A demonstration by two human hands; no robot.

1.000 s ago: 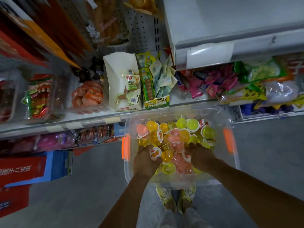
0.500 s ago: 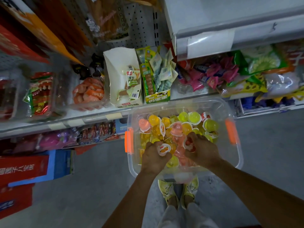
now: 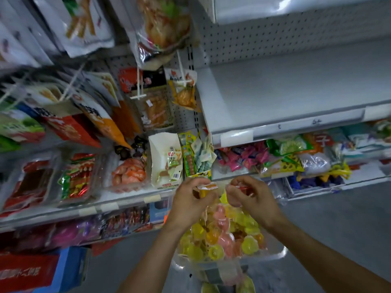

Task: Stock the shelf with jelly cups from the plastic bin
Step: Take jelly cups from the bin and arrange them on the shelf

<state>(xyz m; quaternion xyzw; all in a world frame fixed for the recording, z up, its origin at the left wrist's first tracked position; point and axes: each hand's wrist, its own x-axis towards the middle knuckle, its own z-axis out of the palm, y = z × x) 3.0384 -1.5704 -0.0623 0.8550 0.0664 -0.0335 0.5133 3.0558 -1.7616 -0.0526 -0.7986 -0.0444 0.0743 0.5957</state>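
Head view: the left hand [image 3: 189, 200] pinches an orange jelly cup [image 3: 208, 186] and the right hand [image 3: 254, 197] curls round a red-lidded cup [image 3: 241, 188]. Both are raised above the plastic bin [image 3: 280, 253], which holds a heap of yellow, pink and orange jelly cups [image 3: 222, 235]. The grey shelf [image 3: 285, 92] lies up to the right.
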